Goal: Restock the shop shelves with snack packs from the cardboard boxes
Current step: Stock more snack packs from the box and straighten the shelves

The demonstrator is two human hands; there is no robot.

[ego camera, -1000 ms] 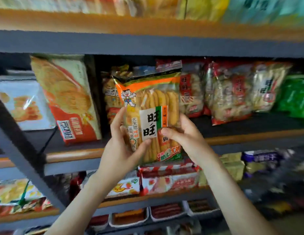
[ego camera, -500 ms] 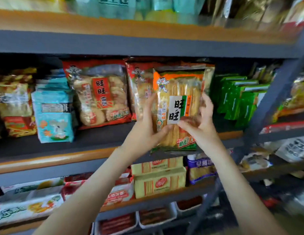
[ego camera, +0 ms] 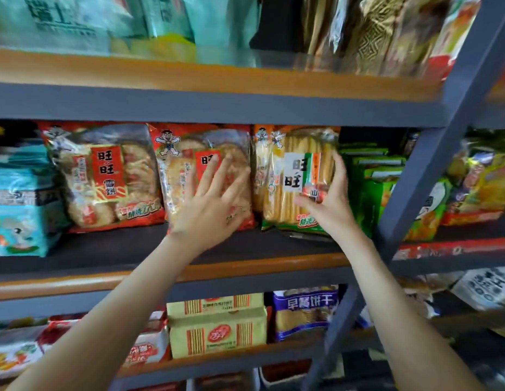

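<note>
The green-and-orange rice cracker pack (ego camera: 295,179) is standing upright on the middle shelf (ego camera: 245,265), squeezed between the red rice cracker pack (ego camera: 189,176) on its left and the stacked green snack packs (ego camera: 369,176) on its right; the right hand (ego camera: 327,201) is pinching its lower right edge, thumb across the front and fingers curling round the side; the left hand (ego camera: 211,207) is lying flat with its grip spread wide, pressing the red pack back; the likeliest trouble is the new pack tipping forward off the shelf once the right hand is letting go, since its bottom seam is sitting near the front and the film looks slick; pushing too hard could also be crushing the brittle crackers, or nudging the red pack sideways into the second red pack (ego camera: 104,176) beyond it.
</note>
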